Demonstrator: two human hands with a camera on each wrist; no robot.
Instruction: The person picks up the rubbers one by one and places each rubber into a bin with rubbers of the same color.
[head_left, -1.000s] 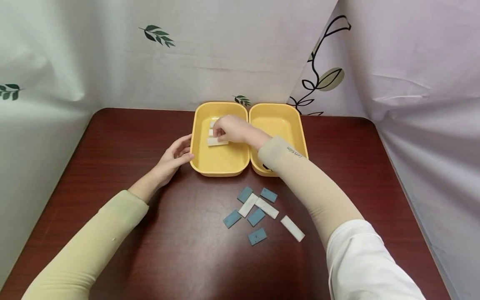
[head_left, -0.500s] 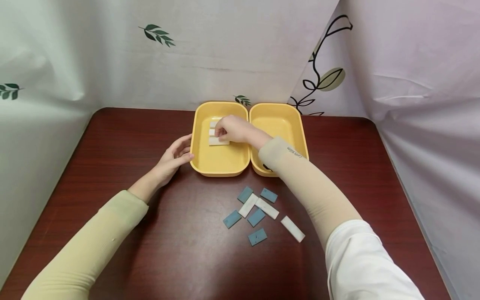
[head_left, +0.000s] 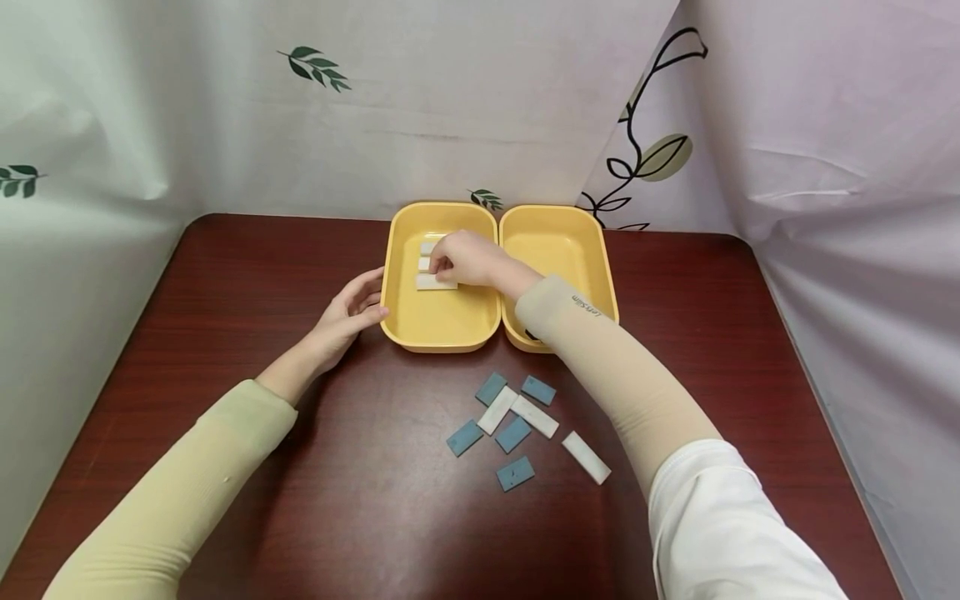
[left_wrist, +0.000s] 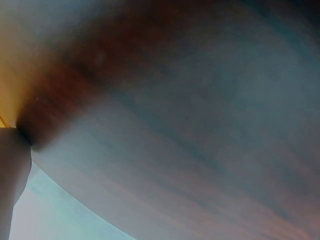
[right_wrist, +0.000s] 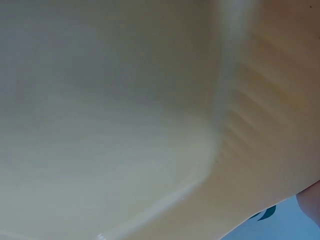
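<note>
In the head view, my right hand (head_left: 468, 257) reaches into the left yellow tray (head_left: 442, 337). Its curled fingers and thumb pinch the right part of a flat white tile (head_left: 431, 283) lying on the tray floor. Behind that tile, two more white pieces (head_left: 425, 248) lie in a column, their right ends partly hidden by my fingers. My left hand (head_left: 347, 321) rests against the tray's outer left wall, fingers fairly straight, thumb near the rim. The left wrist view shows a blurred fingertip (left_wrist: 12, 165); the right wrist view mostly shows blurred tray wall (right_wrist: 270, 115).
Touching the left tray, a second yellow tray (head_left: 558, 218) has a small black thing (head_left: 531, 335) partly hidden by my sleeve. Several blue tiles (head_left: 515, 473) and three white tiles (head_left: 587, 457) lie scattered on the dark red table (head_left: 337, 500). A pale curtain (head_left: 450, 100) stands behind.
The front white tile has shifted slightly and straightened, now lining up with the pieces behind it. My right hand moved very slightly right with it. The left hand stays in place.
</note>
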